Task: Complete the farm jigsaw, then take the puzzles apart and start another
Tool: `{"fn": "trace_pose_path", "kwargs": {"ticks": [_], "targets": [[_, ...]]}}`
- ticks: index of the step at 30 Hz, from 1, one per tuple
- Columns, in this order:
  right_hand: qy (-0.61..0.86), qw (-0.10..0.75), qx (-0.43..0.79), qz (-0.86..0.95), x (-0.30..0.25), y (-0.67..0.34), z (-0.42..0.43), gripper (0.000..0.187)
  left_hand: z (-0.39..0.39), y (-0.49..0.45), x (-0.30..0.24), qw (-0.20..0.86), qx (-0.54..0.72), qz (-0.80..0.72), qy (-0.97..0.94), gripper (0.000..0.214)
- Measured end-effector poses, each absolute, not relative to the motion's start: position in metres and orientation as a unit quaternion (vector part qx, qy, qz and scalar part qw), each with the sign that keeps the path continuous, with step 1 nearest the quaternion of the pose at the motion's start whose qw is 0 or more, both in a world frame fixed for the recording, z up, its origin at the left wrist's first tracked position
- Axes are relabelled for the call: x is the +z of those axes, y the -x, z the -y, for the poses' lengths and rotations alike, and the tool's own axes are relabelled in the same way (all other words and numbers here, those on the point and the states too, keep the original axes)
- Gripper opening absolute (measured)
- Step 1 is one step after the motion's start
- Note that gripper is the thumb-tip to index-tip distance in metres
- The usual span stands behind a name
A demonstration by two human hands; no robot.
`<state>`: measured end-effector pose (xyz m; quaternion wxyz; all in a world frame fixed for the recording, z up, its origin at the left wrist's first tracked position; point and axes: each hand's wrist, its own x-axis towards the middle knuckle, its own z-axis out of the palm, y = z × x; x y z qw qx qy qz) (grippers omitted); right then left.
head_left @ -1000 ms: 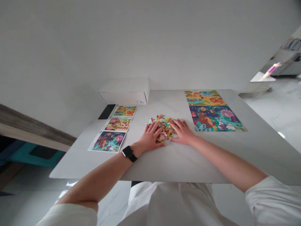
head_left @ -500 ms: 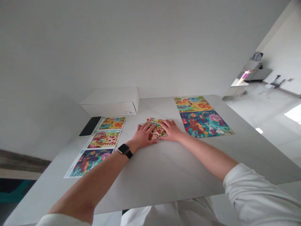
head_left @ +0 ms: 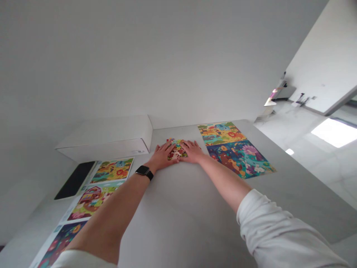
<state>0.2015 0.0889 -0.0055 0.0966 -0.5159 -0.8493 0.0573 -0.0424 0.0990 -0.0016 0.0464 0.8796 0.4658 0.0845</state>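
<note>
1. Pale grey tabletop [head_left: 189, 208] runs under both hands.
2. The left hand [head_left: 161, 157] and right hand [head_left: 192, 152] lie flat, fingers spread, gripping nothing.
3. Heaped jigsaw pieces [head_left: 176, 152] sit between them, touching both hands' fingers.
4. A colourful animal picture sheet [head_left: 240, 160] lies beyond the right hand.

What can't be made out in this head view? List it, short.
All in the head view:
- Jigsaw pieces: mostly covered by the left hand and right hand, so their number and shapes cannot be told.
- Lowest picture sheet: cut off by the bottom edge and partly hidden by the left forearm.
- Label on the white box: too small to read.
- Things by the far wall: too small to identify.
</note>
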Motion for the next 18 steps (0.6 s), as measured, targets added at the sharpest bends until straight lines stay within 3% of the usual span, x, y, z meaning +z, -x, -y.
{"fn": "trace_pose_path", "kwargs": {"ticks": [18], "targets": [[0.5,0.105,0.051,0.858,-0.014,-0.197,-0.175,0.097,-0.18,0.048,-0.013,0.049,0.104,-0.48,-0.87,0.091]]}}
